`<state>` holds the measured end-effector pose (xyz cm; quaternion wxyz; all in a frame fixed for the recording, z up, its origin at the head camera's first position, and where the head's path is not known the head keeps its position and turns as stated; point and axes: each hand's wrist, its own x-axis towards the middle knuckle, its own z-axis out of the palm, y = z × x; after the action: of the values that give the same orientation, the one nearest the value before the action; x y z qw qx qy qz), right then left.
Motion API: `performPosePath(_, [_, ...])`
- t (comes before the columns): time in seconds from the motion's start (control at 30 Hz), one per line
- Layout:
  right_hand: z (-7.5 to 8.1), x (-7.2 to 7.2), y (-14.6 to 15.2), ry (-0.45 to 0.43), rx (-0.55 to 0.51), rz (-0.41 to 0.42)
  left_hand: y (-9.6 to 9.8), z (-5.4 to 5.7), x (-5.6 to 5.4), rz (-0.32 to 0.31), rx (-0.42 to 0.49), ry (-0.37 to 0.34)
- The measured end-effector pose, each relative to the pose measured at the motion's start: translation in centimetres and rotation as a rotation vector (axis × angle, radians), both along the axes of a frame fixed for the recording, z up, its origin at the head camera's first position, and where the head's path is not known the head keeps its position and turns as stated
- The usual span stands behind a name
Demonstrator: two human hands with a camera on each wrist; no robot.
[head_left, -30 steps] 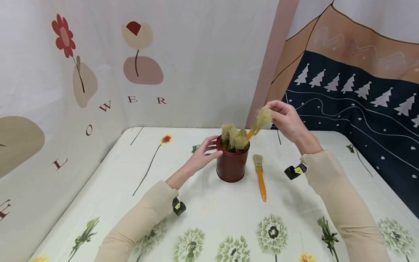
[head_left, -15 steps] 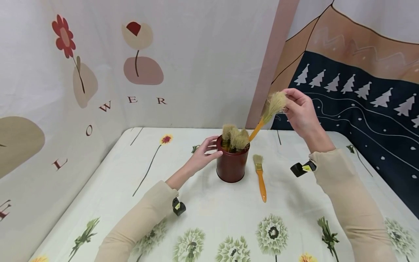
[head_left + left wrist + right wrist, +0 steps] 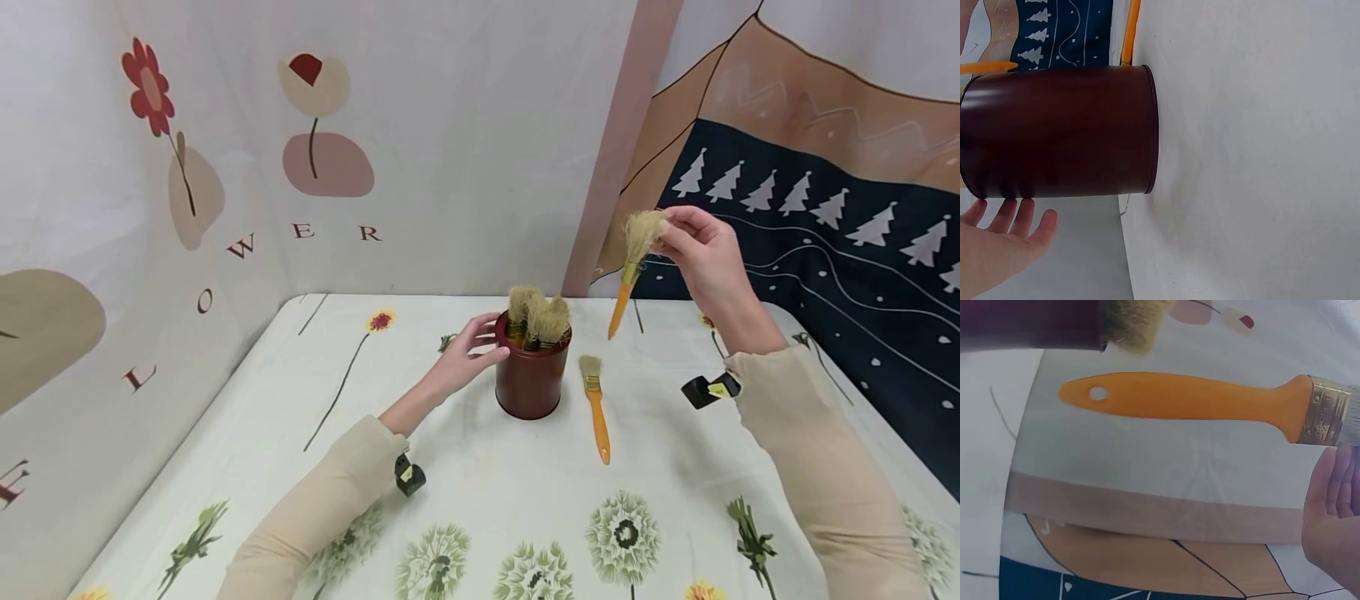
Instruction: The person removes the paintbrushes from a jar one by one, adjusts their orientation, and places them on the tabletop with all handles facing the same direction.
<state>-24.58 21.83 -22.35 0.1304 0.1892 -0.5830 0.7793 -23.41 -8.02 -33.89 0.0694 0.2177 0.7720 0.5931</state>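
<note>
1. Locate the parts. Take the dark red can [image 3: 531, 387] as the centre of the dial in the head view. The raised brush [image 3: 621, 304] is in the air at 2 o'clock, its handle tip apart from the can. The lying brush [image 3: 597, 414] rests on the white cloth [image 3: 480, 500] at 4 o'clock.
2. Check the right grip. The right hand [image 3: 705, 254] pinches the raised brush narrowly by its bristles, between thumb and fingers. The exact finger contact is cut off in the right wrist view.
3. Control the swing. The handle hangs below the pinch, towards 7 o'clock. Bristles are likely to flex, so move slowly and apply steady pressure. A hold on the metal band would probably give firmer control.
4. Brace the can. The left hand [image 3: 467, 357] is at 9 o'clock, spread wide, its fingertips touching the can wall without wrapping it. Press lightly; a hard push could slide or tip the can.
5. Protect the stored brushes [image 3: 537, 317]. They stand bristles up in the can, crowded together; their number is difficult to tell. Hold the free handle outside the rim so that it does not snag them.
6. Observe clearance at 4 o'clock. Pass any lowered handle beside the lying brush, not across it, to avoid knocking it.
</note>
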Motion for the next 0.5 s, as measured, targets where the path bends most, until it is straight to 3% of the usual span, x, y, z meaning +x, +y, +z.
performPosePath(0.17, [-0.8,0.0,0.5,-0.026,0.128,-0.101,0.0,0.0,0.0,0.002,0.001,-0.003])
performPosePath(0.5, [-2.7,-0.2,1.7,-0.128,0.322,-0.212,0.0,0.0,0.0,0.003,0.0,-0.004])
